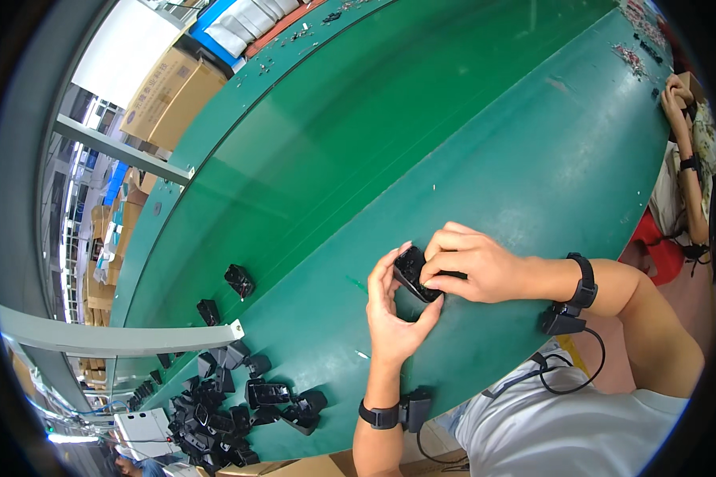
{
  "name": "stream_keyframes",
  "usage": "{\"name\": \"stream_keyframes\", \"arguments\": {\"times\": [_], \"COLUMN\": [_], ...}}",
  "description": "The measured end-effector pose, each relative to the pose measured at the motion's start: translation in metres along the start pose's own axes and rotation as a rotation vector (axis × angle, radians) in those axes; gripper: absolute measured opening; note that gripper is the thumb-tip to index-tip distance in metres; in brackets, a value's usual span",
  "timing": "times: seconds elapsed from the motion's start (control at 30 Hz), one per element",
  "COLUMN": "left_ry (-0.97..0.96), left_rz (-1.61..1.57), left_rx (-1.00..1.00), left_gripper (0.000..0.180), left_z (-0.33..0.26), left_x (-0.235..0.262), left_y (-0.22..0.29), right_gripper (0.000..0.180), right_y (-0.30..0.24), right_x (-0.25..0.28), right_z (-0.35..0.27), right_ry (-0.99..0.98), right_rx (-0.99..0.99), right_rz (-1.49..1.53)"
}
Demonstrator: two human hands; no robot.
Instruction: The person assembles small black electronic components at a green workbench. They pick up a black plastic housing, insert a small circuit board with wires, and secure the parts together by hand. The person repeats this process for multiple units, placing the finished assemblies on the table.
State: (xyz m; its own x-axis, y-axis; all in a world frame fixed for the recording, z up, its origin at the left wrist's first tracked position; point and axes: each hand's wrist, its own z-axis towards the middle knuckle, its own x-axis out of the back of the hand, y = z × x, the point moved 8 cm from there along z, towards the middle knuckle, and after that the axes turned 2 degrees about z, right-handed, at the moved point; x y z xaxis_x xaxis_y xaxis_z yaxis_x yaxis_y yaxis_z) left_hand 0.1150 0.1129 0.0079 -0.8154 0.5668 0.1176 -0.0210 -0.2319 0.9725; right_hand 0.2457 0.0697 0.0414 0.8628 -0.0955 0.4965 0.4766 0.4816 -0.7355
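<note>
head view: both hands grip black part.

Two brown cardboard cartons stand beyond the far left edge of the green tabletop, side by side, one face printed in blue (too small to make out). Further left, past that edge, a stack of smaller brown cartons rises in a column, with bits of blue among them. At the near edge of the tabletop, a strip of another brown carton shows just under the rim. No screens or signs can be made out.
</note>
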Motion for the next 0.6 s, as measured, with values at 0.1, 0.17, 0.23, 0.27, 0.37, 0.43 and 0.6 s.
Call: {"name": "stream_keyframes", "arguments": {"times": [0.1,0.17,0.23,0.27,0.37,0.43,0.6], "left_ry": [0.016,0.057,0.100,0.105,0.138,0.156,0.177], "left_rz": [0.001,-0.001,0.003,0.034,0.123,0.213,0.581], "left_rx": [-0.021,-0.037,-0.053,-0.067,-0.090,-0.101,-0.292], "left_gripper": [0.085,0.085,0.083,0.083,0.084,0.085,0.088], "left_z": [0.000,0.001,0.000,-0.002,-0.005,-0.003,-0.004], "left_x": [0.001,0.006,0.010,0.011,0.013,0.013,0.009], "left_y": [0.002,0.001,0.006,0.005,0.011,0.018,0.051], "right_gripper": [0.019,0.029,0.031,0.032,0.031,0.029,0.026], "right_y": [-0.006,-0.007,-0.010,-0.012,-0.011,-0.003,0.019], "right_x": [0.006,0.006,0.003,0.002,-0.003,-0.002,-0.015], "right_z": [0.003,0.004,0.005,0.005,0.004,0.007,0.001], "right_ry": [0.019,-0.022,-0.056,-0.073,-0.129,-0.151,-0.190], "right_rx": [0.051,0.083,0.077,0.076,0.070,-0.002,-0.310], "right_rz": [0.010,0.028,0.043,0.052,0.088,0.366,0.859]}}
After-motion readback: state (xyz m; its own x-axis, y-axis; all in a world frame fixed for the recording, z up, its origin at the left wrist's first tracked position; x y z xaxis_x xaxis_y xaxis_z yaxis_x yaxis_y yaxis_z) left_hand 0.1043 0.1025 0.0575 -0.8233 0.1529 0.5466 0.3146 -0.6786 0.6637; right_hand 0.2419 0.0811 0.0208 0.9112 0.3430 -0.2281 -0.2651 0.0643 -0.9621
